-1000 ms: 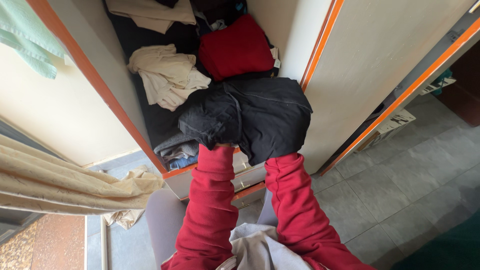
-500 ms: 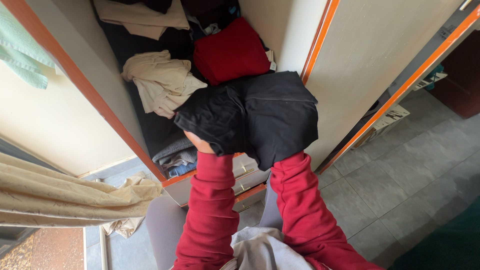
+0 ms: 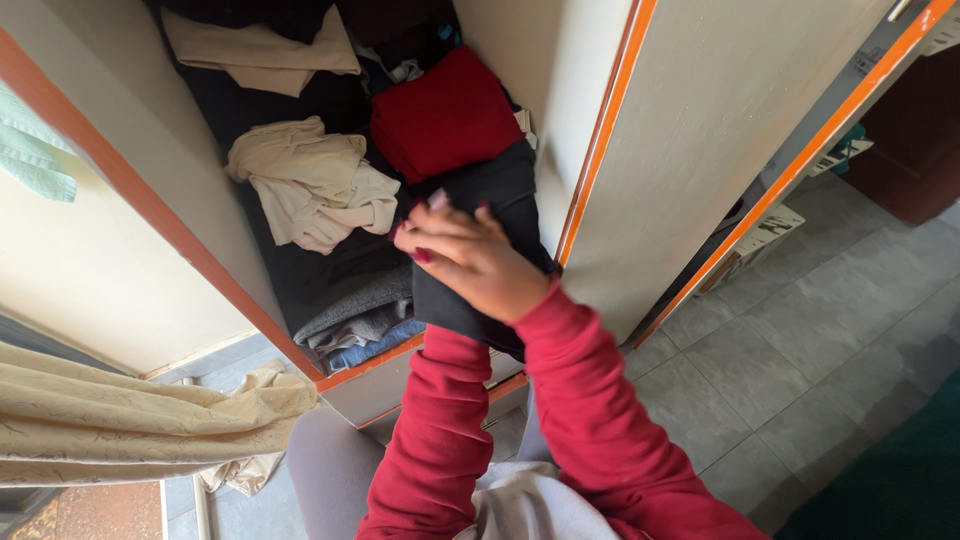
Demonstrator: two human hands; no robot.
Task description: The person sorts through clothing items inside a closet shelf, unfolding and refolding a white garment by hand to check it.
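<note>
A folded black garment (image 3: 500, 185) lies at the front right of the wardrobe shelf, on a stack of folded clothes. My right hand (image 3: 468, 258), with red-painted nails, rests flat on top of it, fingers spread toward the back. My left sleeve (image 3: 440, 400) runs up under the garment's front edge, so my left hand is hidden beneath the cloth. A folded red garment (image 3: 440, 115) sits just behind the black one. A crumpled cream garment (image 3: 305, 185) lies to its left.
Grey and blue folded clothes (image 3: 365, 325) stick out at the shelf's front edge. The orange-trimmed wardrobe door (image 3: 700, 150) stands open on the right. A beige curtain (image 3: 130, 415) hangs at the left. A drawer (image 3: 390, 385) sits below the shelf, above a grey tiled floor (image 3: 800, 350).
Both hands carried the black garment forward from in front of the wardrobe onto the shelf. My right hand came out from under it and now lies on top.
</note>
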